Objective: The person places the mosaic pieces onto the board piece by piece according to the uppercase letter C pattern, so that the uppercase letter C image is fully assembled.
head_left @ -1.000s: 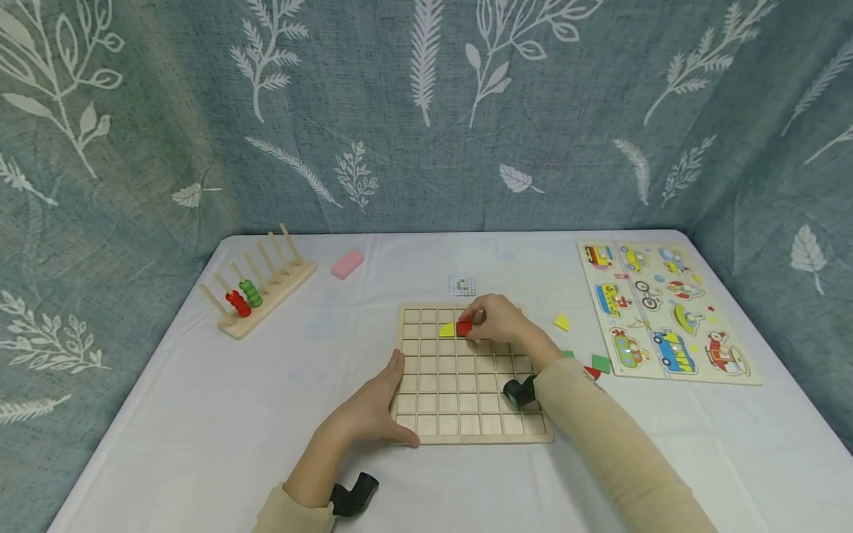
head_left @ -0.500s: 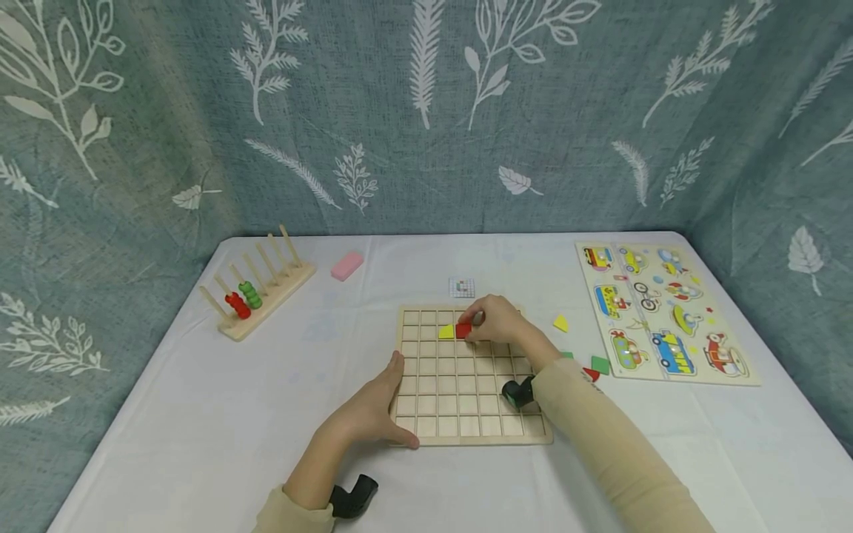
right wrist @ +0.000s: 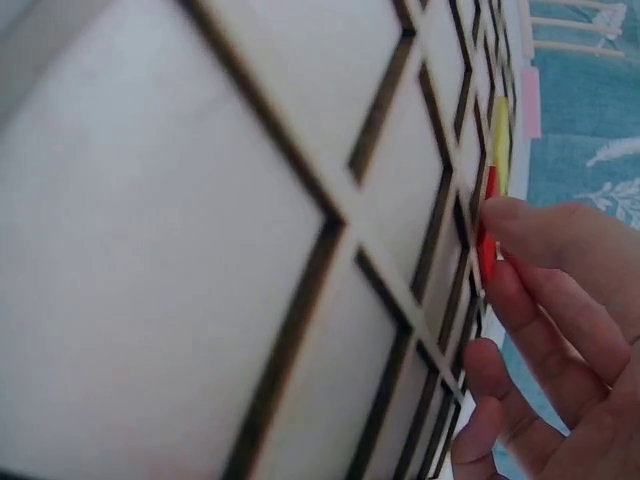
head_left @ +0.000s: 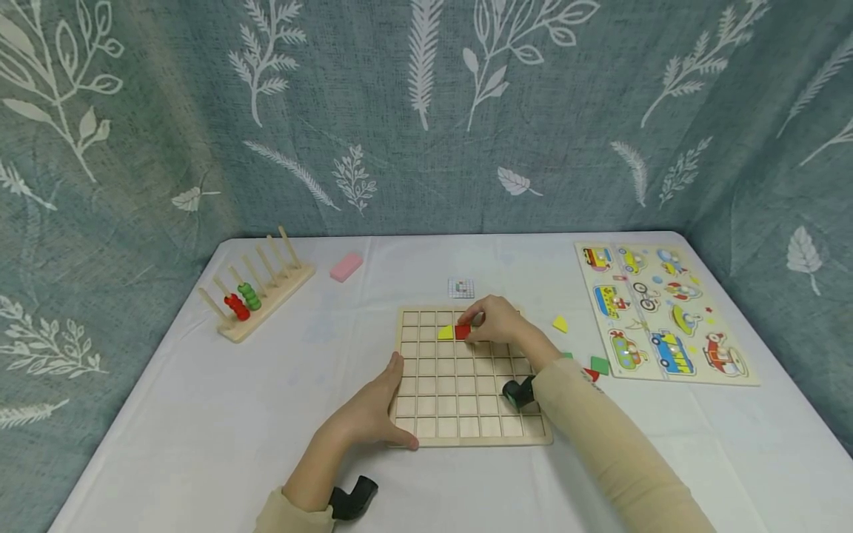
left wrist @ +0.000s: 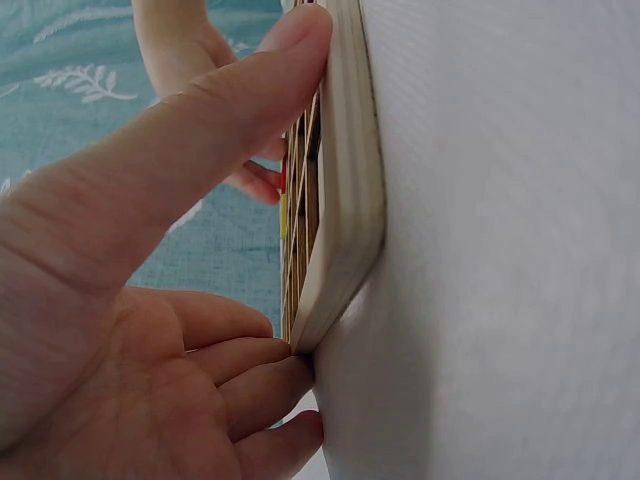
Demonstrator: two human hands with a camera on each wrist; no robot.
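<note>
A wooden grid board (head_left: 446,385) lies flat on the table in front of me. At its near left corner my left hand (head_left: 369,407) is spread, the thumb (left wrist: 230,120) against the front edge and the fingertips touching the left side. My right hand (head_left: 496,320) reaches over the far part of the board and pinches a red tile (head_left: 463,332) between thumb and fingers. That tile sits at the grid's second row, right beside a yellow tile (head_left: 446,333) with a slanted side. In the right wrist view the red tile (right wrist: 488,225) is partly hidden by the thumb.
Right of the board lie a yellow piece (head_left: 560,324), a green tile (head_left: 600,365) and a red piece (head_left: 591,374). A picture puzzle (head_left: 666,314) is far right, a small pattern card (head_left: 461,288) behind the board. Left stand a peg rack (head_left: 263,303) and a pink block (head_left: 346,267).
Hardly anything differs: both hands keep their places, and the red tile stays in the same cell beside the yellow one. The head view has shifted very slightly.
</note>
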